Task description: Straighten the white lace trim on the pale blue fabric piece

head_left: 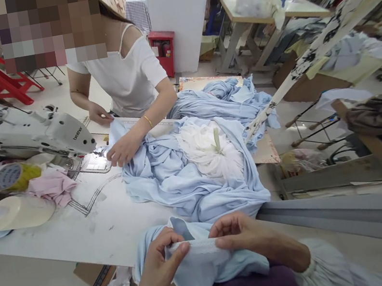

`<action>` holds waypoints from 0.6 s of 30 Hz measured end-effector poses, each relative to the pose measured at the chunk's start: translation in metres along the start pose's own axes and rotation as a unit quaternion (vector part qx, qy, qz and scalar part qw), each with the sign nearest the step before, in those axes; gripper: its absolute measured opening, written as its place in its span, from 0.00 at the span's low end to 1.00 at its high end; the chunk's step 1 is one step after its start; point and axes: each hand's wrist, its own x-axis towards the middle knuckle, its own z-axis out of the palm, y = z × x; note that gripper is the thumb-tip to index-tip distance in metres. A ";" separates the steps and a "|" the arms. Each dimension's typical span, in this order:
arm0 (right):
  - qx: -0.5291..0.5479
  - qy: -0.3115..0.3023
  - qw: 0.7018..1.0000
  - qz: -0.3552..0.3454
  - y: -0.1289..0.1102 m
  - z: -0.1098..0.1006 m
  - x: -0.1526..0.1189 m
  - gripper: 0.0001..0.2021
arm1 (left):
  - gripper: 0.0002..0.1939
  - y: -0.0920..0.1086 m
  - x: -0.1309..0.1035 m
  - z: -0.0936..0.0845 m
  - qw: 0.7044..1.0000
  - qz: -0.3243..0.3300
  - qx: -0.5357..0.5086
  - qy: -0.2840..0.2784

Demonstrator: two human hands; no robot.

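A light blue garment piece (198, 271) hangs between my two hands, in front of the table's near edge. My left hand (164, 255) pinches its pale, lace-like edge between thumb and fingers. A short way to the right, my right hand (240, 232) grips the same edge, so the strip is stretched level. The lower part of the cloth drapes over my lap. Just beyond my hands, a heap of light blue fabric (183, 183) covers the table, with a bundle of white ruffled cloth (214, 151) on it.
Across the table (118, 233), a co-worker's hand (125, 146) rests on blue cloth beside a white sewing machine (64, 130). A plastic bottle (19, 211), yellow tape roll (17, 176) and pink scraps (53, 185) lie left. A slanting white pole (286, 80) rises at right.
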 end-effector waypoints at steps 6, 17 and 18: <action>-0.089 0.009 0.995 -0.035 0.001 -0.002 0.003 0.22 | 0.17 -0.001 -0.005 0.000 0.999 -0.016 -0.023 0.026; -0.172 0.040 0.982 -0.066 0.003 0.002 0.003 0.17 | 0.20 0.001 -0.011 0.001 0.998 -0.053 0.028 -0.006; -0.174 0.041 0.982 -0.067 0.002 0.002 0.003 0.17 | 0.20 0.003 -0.011 0.002 0.998 -0.051 0.033 -0.005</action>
